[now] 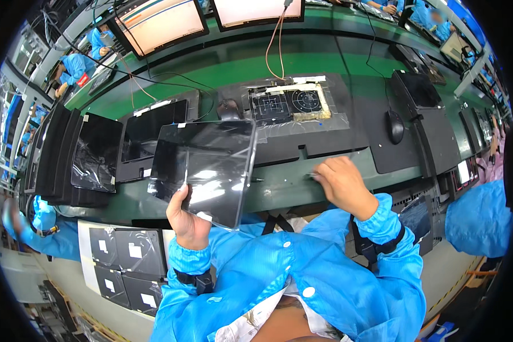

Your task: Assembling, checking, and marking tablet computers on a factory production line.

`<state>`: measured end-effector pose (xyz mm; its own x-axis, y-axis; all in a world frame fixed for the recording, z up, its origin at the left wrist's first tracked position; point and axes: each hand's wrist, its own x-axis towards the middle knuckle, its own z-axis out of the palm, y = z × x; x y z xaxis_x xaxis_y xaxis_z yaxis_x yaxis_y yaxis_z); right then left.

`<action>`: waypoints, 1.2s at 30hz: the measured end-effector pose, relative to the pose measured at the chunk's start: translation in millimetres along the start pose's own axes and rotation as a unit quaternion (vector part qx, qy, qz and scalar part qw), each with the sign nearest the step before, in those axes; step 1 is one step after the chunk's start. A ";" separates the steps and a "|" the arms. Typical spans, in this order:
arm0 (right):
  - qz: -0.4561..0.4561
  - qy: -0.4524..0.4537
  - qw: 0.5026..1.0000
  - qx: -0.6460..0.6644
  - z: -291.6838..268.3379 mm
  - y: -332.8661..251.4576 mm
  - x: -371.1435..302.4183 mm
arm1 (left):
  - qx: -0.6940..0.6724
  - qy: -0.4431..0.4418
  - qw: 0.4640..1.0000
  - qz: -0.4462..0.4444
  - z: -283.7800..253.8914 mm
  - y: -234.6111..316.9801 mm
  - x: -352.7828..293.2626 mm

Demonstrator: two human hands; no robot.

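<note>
My left hand (pixel 189 221) grips the lower edge of a black tablet (pixel 216 154), its thumb across the front. The tablet is raised and tilted above the bench, and its glossy face, apparently under clear film, reflects the lights. A white tab shows at its top edge and another at its bottom. My right hand (pixel 343 183) is over the bench's near edge, apart from the tablet, with its fingers pinched together. Something small may be between the fingertips, but I cannot make it out. A thin pen-like thing (pixel 257 180) lies partly behind the tablet.
Black tablets (pixel 98 149) lean on dark foam at the left; another (pixel 154 130) lies behind. A taped fixture with target patterns (pixel 308 101) sits mid-bench, a black mouse (pixel 394 126) to its right. Two monitors (pixel 159 25) stand at the back. Below left is a tray of dark panels (pixel 137 251). People sit on both sides.
</note>
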<state>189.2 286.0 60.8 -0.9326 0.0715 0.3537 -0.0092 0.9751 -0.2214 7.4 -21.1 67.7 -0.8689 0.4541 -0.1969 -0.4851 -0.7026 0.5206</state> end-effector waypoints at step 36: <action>-0.052 0.104 0.940 0.320 -16.9 -75.7 66.4 | 0.012 -0.074 0.997 0.023 -7.4 -2.4 4.1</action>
<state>134.1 220.4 116.4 -0.8249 0.0857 0.5588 -0.3740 0.6584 -0.6531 4.3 -21.7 59.5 -0.8649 0.4996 -0.0488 -0.4418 -0.7114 0.5466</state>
